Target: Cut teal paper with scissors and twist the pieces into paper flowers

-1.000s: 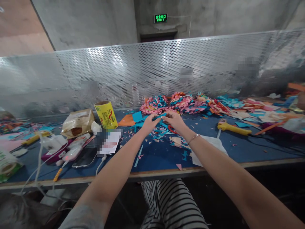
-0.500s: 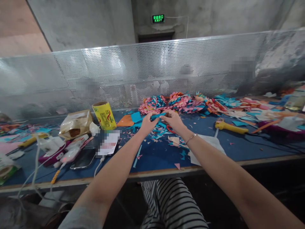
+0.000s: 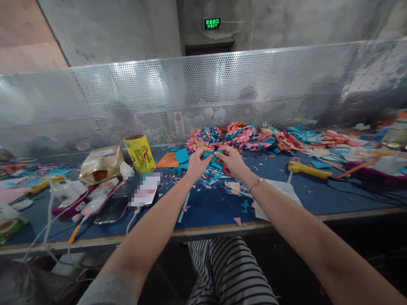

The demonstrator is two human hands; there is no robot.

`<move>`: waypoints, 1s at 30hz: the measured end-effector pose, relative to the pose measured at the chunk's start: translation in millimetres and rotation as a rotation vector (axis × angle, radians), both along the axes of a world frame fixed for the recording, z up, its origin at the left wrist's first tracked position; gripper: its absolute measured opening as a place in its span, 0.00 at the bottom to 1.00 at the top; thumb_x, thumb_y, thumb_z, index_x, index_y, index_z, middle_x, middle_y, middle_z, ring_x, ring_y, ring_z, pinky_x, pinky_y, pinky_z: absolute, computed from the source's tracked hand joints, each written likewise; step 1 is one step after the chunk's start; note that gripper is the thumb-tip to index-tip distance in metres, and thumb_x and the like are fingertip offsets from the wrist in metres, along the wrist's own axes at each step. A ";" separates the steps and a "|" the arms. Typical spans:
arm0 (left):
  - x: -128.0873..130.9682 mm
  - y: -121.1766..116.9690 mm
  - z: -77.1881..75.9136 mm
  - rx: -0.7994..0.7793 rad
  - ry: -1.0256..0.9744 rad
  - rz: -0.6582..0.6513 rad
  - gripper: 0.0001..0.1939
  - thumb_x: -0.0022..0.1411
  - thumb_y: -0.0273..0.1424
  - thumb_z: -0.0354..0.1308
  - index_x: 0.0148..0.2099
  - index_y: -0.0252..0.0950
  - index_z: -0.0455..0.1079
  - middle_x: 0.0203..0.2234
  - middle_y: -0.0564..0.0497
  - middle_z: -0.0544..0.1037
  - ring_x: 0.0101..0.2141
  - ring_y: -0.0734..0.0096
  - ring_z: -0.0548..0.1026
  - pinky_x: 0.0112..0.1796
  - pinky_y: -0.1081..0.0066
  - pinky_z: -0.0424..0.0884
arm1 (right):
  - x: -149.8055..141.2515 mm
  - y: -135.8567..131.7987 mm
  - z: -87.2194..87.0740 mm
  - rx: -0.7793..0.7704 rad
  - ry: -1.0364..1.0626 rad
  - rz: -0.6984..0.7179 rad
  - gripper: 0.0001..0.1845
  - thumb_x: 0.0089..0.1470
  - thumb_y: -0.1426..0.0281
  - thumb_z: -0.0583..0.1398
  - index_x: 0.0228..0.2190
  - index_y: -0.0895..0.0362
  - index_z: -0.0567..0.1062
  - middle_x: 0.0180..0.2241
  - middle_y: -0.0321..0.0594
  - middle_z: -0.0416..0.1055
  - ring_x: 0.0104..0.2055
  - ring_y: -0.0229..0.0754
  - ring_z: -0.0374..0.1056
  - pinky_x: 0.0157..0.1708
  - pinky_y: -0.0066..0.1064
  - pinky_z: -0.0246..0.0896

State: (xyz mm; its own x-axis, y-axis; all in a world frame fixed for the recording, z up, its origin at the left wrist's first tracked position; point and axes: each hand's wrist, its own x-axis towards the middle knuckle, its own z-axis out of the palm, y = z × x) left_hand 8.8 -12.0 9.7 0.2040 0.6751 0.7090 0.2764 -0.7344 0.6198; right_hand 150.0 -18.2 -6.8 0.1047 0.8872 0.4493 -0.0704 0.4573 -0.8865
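My left hand (image 3: 199,163) and my right hand (image 3: 233,161) meet over the middle of the blue table (image 3: 210,212). Between them they pinch a small piece of blue paper (image 3: 209,155), with thumbs and fingertips closed on it. Its exact shape is partly hidden by my fingers. Just below the hands lie blue paper scraps (image 3: 211,174) and a red loop (image 3: 227,171), perhaps a scissors handle, mostly covered by my right hand. Beyond my fingers rest pink and blue paper flower clusters (image 3: 240,134).
A yellow glue gun (image 3: 310,170) lies at right near a white sheet (image 3: 280,198). To the left stand a yellow cardboard tube (image 3: 140,153), a brown paper bag (image 3: 101,164), phones (image 3: 112,209) and white cables (image 3: 47,228). A perforated metal screen (image 3: 152,97) runs along the back.
The blue paper has been turned and folded slightly between my fingertips. Both hands stay in nearly the same place, and the camera view has shifted a little.
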 end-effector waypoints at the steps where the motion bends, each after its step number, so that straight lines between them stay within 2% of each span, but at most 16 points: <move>1: 0.2 0.2 0.0 -0.003 -0.006 -0.001 0.05 0.50 0.28 0.57 0.33 0.35 0.69 0.29 0.51 0.73 0.28 0.75 0.67 0.29 0.74 0.61 | -0.2 0.0 0.0 0.000 0.003 0.001 0.21 0.31 0.56 0.66 0.25 0.56 0.67 0.19 0.30 0.63 0.21 0.33 0.61 0.25 0.29 0.63; 6: 0.6 0.4 0.8 -0.034 -0.039 0.009 0.05 0.49 0.27 0.57 0.32 0.35 0.69 0.27 0.52 0.74 0.26 0.76 0.67 0.29 0.74 0.61 | -0.9 -0.7 0.7 -0.003 0.018 -0.002 0.21 0.31 0.56 0.66 0.25 0.56 0.68 0.19 0.30 0.64 0.22 0.34 0.61 0.25 0.30 0.63; 13: -1.1 2.1 2.4 -0.031 -0.040 0.025 0.05 0.48 0.28 0.58 0.31 0.34 0.70 0.27 0.52 0.75 0.26 0.76 0.67 0.28 0.74 0.61 | 1.1 -2.4 3.0 -0.036 0.122 0.098 0.21 0.30 0.57 0.67 0.26 0.56 0.69 0.22 0.32 0.67 0.25 0.35 0.64 0.30 0.32 0.65; 22: -3.5 7.0 -0.3 -0.042 -0.019 0.043 0.06 0.48 0.30 0.58 0.31 0.35 0.72 0.27 0.51 0.76 0.26 0.74 0.69 0.30 0.72 0.63 | 0.9 -2.6 3.0 -0.065 0.128 0.070 0.20 0.29 0.59 0.67 0.24 0.57 0.71 0.22 0.33 0.69 0.24 0.35 0.65 0.31 0.32 0.65; 30: -3.0 11.7 -3.7 -0.052 -0.063 0.009 0.05 0.48 0.29 0.59 0.30 0.34 0.72 0.27 0.50 0.76 0.28 0.73 0.71 0.32 0.72 0.65 | 1.2 0.2 1.1 -0.072 0.154 0.055 0.20 0.27 0.59 0.69 0.23 0.57 0.71 0.20 0.33 0.69 0.24 0.35 0.65 0.29 0.31 0.65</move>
State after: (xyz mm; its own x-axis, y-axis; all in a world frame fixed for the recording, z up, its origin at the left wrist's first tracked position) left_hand 5.8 -0.4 6.0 0.1542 0.7129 0.6841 0.2422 -0.6986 0.6733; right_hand 151.2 -17.9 -5.7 0.1178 0.9228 0.3669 -0.2316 0.3848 -0.8935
